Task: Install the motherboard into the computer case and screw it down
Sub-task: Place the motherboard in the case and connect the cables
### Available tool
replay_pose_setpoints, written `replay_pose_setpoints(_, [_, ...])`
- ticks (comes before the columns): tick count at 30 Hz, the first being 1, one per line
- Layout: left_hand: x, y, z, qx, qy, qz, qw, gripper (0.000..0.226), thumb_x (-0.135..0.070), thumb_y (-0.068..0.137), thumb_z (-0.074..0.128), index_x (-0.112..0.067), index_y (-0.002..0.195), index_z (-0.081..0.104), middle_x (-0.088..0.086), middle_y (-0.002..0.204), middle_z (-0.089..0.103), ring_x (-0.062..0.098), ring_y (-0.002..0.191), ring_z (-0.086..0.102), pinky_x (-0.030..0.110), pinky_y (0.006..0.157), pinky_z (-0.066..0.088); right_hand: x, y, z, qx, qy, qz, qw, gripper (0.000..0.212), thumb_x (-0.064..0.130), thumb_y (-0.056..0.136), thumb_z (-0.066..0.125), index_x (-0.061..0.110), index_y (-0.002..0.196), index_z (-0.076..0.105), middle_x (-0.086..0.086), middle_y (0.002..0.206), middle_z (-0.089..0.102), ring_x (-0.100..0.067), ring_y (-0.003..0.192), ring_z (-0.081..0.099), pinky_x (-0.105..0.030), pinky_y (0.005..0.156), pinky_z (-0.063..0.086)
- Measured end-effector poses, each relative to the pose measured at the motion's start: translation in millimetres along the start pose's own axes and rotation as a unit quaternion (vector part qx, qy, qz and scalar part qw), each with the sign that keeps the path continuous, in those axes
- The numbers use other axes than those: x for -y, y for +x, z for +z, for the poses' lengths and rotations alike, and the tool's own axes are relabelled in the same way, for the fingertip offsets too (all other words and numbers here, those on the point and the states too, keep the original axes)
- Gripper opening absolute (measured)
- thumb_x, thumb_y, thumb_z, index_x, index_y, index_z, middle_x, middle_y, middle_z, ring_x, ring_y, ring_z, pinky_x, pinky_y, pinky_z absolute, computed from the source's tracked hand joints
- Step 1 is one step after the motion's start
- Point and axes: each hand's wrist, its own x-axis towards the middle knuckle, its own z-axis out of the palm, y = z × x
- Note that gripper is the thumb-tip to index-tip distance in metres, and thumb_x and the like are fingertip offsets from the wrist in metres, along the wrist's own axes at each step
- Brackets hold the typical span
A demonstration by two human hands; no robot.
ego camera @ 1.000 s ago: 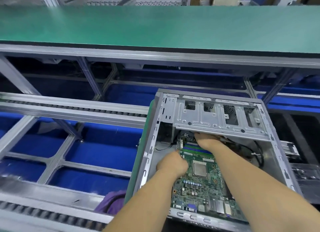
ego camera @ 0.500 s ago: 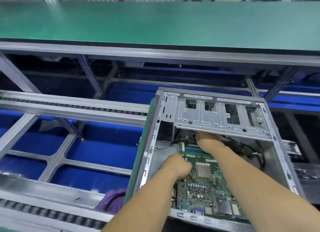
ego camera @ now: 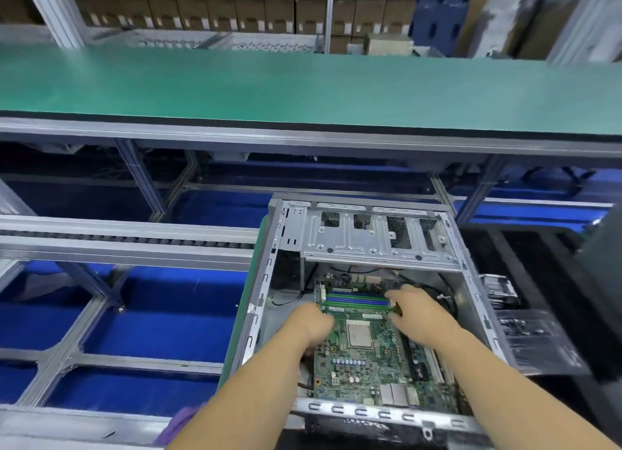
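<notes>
Gripping the motherboard [ego camera: 367, 358] edges, left hand [ego camera: 311, 325] and right hand [ego camera: 419, 318]; green conveyor belt [ego camera: 303, 89] beyond; stacked cartons [ego camera: 202, 5] behind.

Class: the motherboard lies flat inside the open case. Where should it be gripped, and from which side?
Grip the motherboard by its bare left and right edges, coming from above through the case's open top, as the left hand and right hand do. The components crowding its face suggest avoiding the middle.

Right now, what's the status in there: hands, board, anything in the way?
Left hand on motherboard left edge, right hand on right edge. Board inside case, no screwdriver in view. Drive bracket overhangs far end.
</notes>
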Motion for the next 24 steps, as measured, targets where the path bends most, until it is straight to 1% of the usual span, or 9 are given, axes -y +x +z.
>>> replay_pose_setpoints(2, [-0.3,-0.4,-0.2,-0.006,0.0,0.003,1.0,0.017,-0.018,0.094,0.046,-0.009,0.081,0.05,0.003,0.067,0.04,0.018,0.056,0.039,0.025,0.053,0.036,-2.4,-7.0,7.0,0.015,-0.019,0.042,0.999,0.061,0.037,0.101,0.058,0.018,0.154,0.035,-0.011,0.144,0.043,-0.032,0.135,0.042,-0.042,0.106,0.045])
replay_pose_setpoints(4, [0.2,0.4,0.1,-0.002,-0.002,0.004,1.0,0.013,-0.015,0.094,0.045,-0.008,0.087,0.054,0.006,0.067,0.042,0.02,0.056,0.044,0.028,0.054,0.041,-2.1,-7.8,6.6,-0.014,0.016,0.098,0.995,0.054,0.038,0.1,0.06,0.013,0.145,0.042,-0.014,0.139,0.044,-0.035,0.128,0.048,-0.041,0.101,0.049])
replay_pose_setpoints(6, [0.8,0.3,-0.2,0.005,-0.005,0.001,1.0,0.013,-0.014,0.094,0.045,-0.008,0.087,0.053,0.007,0.067,0.043,0.023,0.056,0.049,0.029,0.055,0.045,-3.7,-7.0,3.7,-0.053,0.044,0.134,0.989,0.039,0.037,0.1,0.06,0.009,0.127,0.051,-0.015,0.126,0.056,-0.033,0.11,0.059,-0.038,0.088,0.053])
replay_pose_setpoints(8, [1.4,0.0,-0.5,0.004,-0.017,-0.006,1.0,0.026,-0.017,0.095,0.045,0.001,0.107,0.059,0.007,0.066,0.046,0.023,0.053,0.054,0.026,0.05,0.045,-4.5,-9.1,2.6,-0.058,0.052,0.155,0.985,0.03,0.037,0.1,0.06,0.01,0.109,0.049,-0.011,0.11,0.064,-0.029,0.088,0.059,-0.035,0.073,0.052])
replay_pose_setpoints(9, [1.9,0.1,-0.3,0.002,-0.023,-0.01,1.0,0.037,-0.019,0.096,0.045,0.006,0.121,0.054,0.008,0.067,0.05,0.022,0.052,0.055,0.025,0.049,0.045,-4.5,-10.1,3.3,-0.051,0.048,0.162,0.984,0.03,0.037,0.1,0.06,0.011,0.106,0.047,-0.01,0.106,0.065,-0.028,0.084,0.058,-0.034,0.07,0.051])
replay_pose_setpoints(11, [3.1,-0.4,0.5,-0.001,-0.026,-0.012,1.0,0.048,-0.021,0.097,0.046,0.01,0.133,0.045,0.011,0.069,0.055,0.021,0.051,0.055,0.025,0.049,0.045,-1.1,-13.1,4.3,-0.036,0.026,0.172,0.984,0.037,0.043,0.1,0.058,0.009,0.112,0.049,-0.012,0.113,0.064,-0.029,0.091,0.062,-0.036,0.072,0.053])
replay_pose_setpoints(15, [3.8,-0.5,1.5,-0.006,-0.028,-0.013,1.0,0.052,-0.022,0.098,0.046,0.013,0.136,0.041,0.002,0.06,0.042,0.02,0.049,0.055,0.024,0.047,0.043,7.0,-20.5,5.0,-0.01,-0.039,0.184,0.982,0.064,0.059,0.096,0.056,0.008,0.132,0.04,-0.017,0.127,0.055,-0.032,0.109,0.061,-0.037,0.073,0.049])
replay_pose_setpoints(20, [3.5,1.2,1.9,-0.011,-0.022,-0.015,1.0,0.049,-0.021,0.097,0.046,0.011,0.134,0.045,0.002,0.06,0.043,0.019,0.05,0.054,0.024,0.047,0.043,9.5,-21.7,8.2,0.042,-0.045,0.197,0.978,0.065,0.045,0.1,0.052,0.006,0.147,0.029,-0.017,0.131,0.057,-0.031,0.112,0.061,-0.036,0.075,0.051])
replay_pose_setpoints(24, [3.9,2.9,2.2,-0.012,-0.022,-0.014,1.0,0.046,-0.022,0.097,0.047,0.003,0.135,0.045,0.002,0.065,0.048,0.017,0.053,0.054,0.022,0.044,0.041,13.6,-24.2,9.4,0.076,-0.058,0.234,0.968,0.068,0.043,0.098,0.05,0.009,0.15,0.022,-0.03,0.147,0.032,-0.042,0.125,0.049,-0.041,0.089,0.05])
